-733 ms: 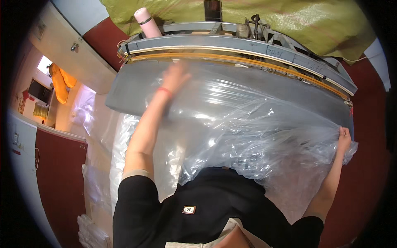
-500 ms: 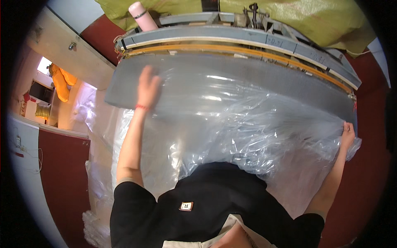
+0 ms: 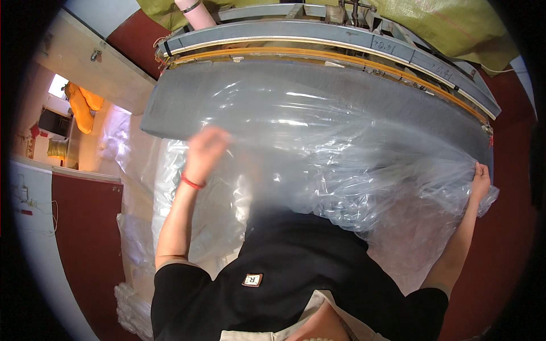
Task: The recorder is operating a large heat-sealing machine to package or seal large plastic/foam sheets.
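From my head view, the fingertips of the right hand (image 3: 482, 181) are pinched together on an edge of a clear plastic film (image 3: 352, 182), at its far right corner; a loose tuft of it pokes out just beyond the wrist. The left hand (image 3: 206, 154) is blurred, its fingers seemingly bent, over the left part of the film. I cannot tell how wide its fingers are spread, nor whether they touch the film. A red bracelet (image 3: 192, 181) circles that wrist.

The film lies across a long grey surface (image 3: 182, 94), taut and streaked with glare along the middle, bunched into shiny creases towards the right. Its near part hangs against the front of the black shirt (image 3: 307, 267) I look down on, which has a beige collar (image 3: 318, 307) and a small square patch (image 3: 252, 279).

Along the far edge of the grey surface I see a yellow-orange strip (image 3: 273, 52), then a grey metal frame (image 3: 273, 31). A pink cylinder (image 3: 196, 14) leans at the frame's left end, and a dark metal clamp (image 3: 355, 14) sits on it right of centre. Behind hangs a yellow-green woven sheet (image 3: 443, 34). Off to my left are a pale door (image 3: 114, 74), a dark red panel (image 3: 88, 227) and, low down, crumpled clear plastic (image 3: 131, 310).
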Available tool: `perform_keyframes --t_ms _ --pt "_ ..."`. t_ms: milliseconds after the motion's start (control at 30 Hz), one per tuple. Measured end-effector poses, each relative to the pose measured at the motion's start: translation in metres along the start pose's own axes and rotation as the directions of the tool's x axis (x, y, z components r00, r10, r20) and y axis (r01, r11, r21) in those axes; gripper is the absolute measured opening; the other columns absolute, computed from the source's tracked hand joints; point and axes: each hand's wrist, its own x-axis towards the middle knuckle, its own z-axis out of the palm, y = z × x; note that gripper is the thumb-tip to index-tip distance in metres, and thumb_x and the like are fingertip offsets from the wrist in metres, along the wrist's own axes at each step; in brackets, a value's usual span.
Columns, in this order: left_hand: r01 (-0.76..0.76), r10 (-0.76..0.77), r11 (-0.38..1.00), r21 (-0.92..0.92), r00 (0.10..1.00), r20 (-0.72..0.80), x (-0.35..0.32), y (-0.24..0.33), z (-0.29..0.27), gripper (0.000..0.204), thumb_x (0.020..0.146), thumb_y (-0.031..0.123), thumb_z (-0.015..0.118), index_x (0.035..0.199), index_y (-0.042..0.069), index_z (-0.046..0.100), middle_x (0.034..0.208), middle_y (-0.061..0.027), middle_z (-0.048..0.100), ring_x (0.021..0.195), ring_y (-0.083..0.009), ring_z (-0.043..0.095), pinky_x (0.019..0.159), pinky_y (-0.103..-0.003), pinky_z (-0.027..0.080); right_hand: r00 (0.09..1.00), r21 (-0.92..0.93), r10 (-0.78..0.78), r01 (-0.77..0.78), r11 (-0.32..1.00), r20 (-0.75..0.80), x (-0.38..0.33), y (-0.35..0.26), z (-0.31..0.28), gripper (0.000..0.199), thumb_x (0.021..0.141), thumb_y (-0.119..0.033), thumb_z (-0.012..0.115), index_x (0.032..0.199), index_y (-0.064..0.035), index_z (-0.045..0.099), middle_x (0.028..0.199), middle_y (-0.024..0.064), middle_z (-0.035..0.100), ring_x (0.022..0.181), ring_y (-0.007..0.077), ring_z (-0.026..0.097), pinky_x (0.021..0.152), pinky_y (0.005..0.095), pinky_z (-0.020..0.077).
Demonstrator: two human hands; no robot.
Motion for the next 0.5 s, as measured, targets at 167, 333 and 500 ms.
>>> perform_keyframes --t_ms 167,333,500 --pt "-0.136 -0.027 0.962 -0.235 0.813 -0.581 0.011 0.013 -0.012 0.018 0.084 0.017 0.051 0.097 0.004 0.051 0.088 -0.0025 0.054 0.085 -0.0100 0.048 0.074 -0.024 0.038 1.000 0.074 -0.010 0.011 0.997 -0.012 -0.002 0.008 -0.001 0.029 0.082 -0.037 0.051 0.086 -0.0084 0.056 0.078 0.0116 0.060 0.069 0.0235 0.055 0.063 0.0317 0.0420" --pt "0.269 -0.439 0.442 -0.856 0.897 0.056 -0.016 0.004 0.011 0.036 0.086 0.031 0.047 0.112 0.005 0.046 0.089 -0.0045 0.054 0.091 -0.0142 0.048 0.076 -0.028 0.039 1.000 0.069 -0.001 0.001 0.998 -0.010 -0.002 -0.005 -0.006 0.031 0.082 -0.037 0.050 0.085 -0.0064 0.055 0.074 0.0126 0.057 0.067 0.0236 0.054 0.062 0.0320 0.0412" --pt "0.018 -0.056 0.223 -0.975 0.998 0.006 0.038 0.021 -0.036 0.026 0.087 0.022 0.047 0.109 0.008 0.048 0.071 0.0043 0.047 0.060 -0.0042 0.043 0.053 -0.018 0.039 0.999 0.026 0.026 -0.025 0.999 -0.022 -0.003 -0.003 -0.007 0.031 0.082 -0.037 0.050 0.084 -0.0066 0.054 0.073 0.0125 0.057 0.066 0.0237 0.053 0.062 0.0325 0.0411"
